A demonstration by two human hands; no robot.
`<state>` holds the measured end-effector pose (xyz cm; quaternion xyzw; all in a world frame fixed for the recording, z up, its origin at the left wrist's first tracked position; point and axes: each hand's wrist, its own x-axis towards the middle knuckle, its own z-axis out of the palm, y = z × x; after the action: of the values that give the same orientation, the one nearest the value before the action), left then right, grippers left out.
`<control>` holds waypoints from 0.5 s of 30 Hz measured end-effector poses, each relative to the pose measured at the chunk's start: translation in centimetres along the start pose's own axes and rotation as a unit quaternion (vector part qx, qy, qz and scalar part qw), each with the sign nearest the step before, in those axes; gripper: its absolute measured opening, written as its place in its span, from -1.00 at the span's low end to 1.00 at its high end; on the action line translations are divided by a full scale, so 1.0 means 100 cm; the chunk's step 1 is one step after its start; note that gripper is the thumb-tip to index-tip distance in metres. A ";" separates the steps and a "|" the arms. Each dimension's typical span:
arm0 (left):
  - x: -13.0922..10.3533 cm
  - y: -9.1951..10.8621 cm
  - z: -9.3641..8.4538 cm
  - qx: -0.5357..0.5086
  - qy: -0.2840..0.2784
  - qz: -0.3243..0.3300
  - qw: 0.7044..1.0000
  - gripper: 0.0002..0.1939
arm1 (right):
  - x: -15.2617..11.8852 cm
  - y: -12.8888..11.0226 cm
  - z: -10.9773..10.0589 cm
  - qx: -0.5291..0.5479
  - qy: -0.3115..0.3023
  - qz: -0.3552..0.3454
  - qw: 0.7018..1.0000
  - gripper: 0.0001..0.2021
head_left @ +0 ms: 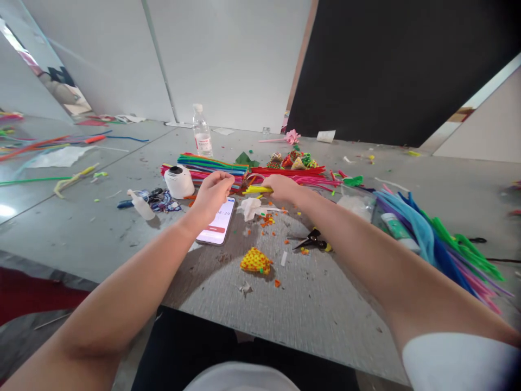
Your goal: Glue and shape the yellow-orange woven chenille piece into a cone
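Observation:
My left hand (216,191) is closed above the top of a lit phone (215,225); whatever its fingers pinch is too small to make out. Further right, my right hand (280,188) has its fingers together at the end of short yellow pipe cleaners (259,189), in front of the red and pink bundle (301,172). Whether it grips them is hard to tell. A yellow and orange dotted wedge-shaped piece (256,261) lies nearer to me. Between the hands and that piece are a crumpled white tissue (251,208) and small orange scraps (267,219).
Black-bladed scissors (311,239) lie below my right forearm. A white round container (179,182), a small glue bottle (141,205) and a water bottle (202,133) stand to the left. Blue, green and purple pipe cleaners (427,233) spread at the right.

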<state>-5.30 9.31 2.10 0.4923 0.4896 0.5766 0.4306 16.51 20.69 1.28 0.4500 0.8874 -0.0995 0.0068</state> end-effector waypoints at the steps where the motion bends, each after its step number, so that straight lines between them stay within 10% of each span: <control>1: 0.002 -0.002 -0.002 0.008 0.006 0.004 1.000 -0.86 | 0.002 0.001 0.001 -0.020 -0.012 -0.003 1.000 -0.63; 15: -0.009 0.009 0.001 0.098 -0.012 0.047 0.994 -0.98 | -0.003 0.079 -0.070 -0.094 0.102 0.181 0.974 -0.64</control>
<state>-5.10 8.33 2.89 0.5617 0.5146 0.5397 0.3584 23.54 26.25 6.79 0.6082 0.7928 0.0337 -0.0232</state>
